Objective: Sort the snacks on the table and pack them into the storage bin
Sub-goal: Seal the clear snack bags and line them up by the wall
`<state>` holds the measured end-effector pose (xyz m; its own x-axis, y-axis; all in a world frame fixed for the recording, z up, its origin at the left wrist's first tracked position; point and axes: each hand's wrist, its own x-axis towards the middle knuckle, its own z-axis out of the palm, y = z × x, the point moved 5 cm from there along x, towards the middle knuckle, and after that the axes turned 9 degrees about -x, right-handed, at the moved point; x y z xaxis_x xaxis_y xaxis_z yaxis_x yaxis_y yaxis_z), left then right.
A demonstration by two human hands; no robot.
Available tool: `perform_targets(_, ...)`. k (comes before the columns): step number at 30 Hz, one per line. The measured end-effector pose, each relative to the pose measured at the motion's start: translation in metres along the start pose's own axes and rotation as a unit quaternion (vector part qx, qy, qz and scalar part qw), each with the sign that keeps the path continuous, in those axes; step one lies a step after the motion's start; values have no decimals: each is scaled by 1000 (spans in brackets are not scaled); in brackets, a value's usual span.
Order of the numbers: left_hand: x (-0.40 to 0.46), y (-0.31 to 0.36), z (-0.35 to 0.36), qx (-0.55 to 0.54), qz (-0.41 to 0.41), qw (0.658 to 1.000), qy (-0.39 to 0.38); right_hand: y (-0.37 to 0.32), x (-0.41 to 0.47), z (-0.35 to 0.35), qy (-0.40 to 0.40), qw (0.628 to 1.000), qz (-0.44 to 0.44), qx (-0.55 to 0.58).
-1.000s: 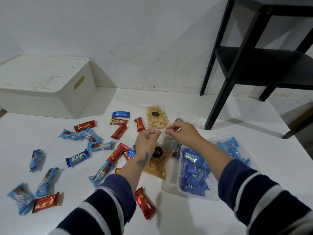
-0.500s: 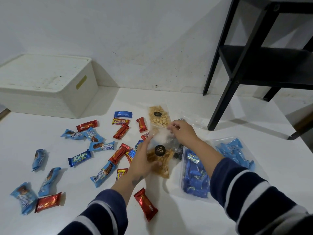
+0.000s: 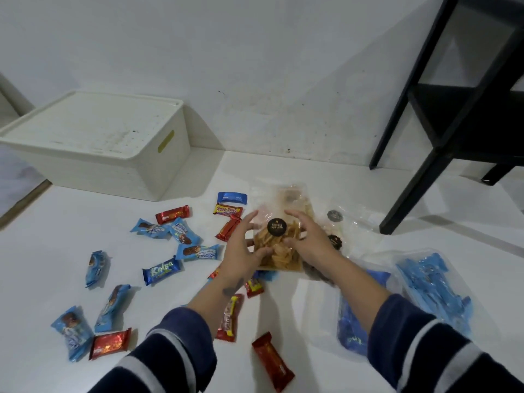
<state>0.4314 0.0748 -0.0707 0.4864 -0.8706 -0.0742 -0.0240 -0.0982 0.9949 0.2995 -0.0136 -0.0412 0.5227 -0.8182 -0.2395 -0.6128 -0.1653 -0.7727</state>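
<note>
My left grip (image 3: 243, 251) and right grip (image 3: 309, 242) clasped the chips bag (image 3: 279, 248) from both sides, above the desk (image 3: 326, 373).

Black shelf (image 3: 465, 114) stands at the right on the white table (image 3: 425, 217), against a scuffed white wall (image 3: 255, 66).

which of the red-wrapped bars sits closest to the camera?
The dark red bar at bottom centre, lying alone between the two sleeves. The other red ones lie farther up or off to the left, like the shiny red one.
</note>
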Motion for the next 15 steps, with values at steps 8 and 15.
perform_targets(8, 89, -10, -89, 321, 36, 946, -24, -68, 97, 3, 40, 998, -23, -44)
perform_targets(15, 167, -66, -127, 558, -30, 812, -166, -103, 209, 37, 81, 996, -32, -1)
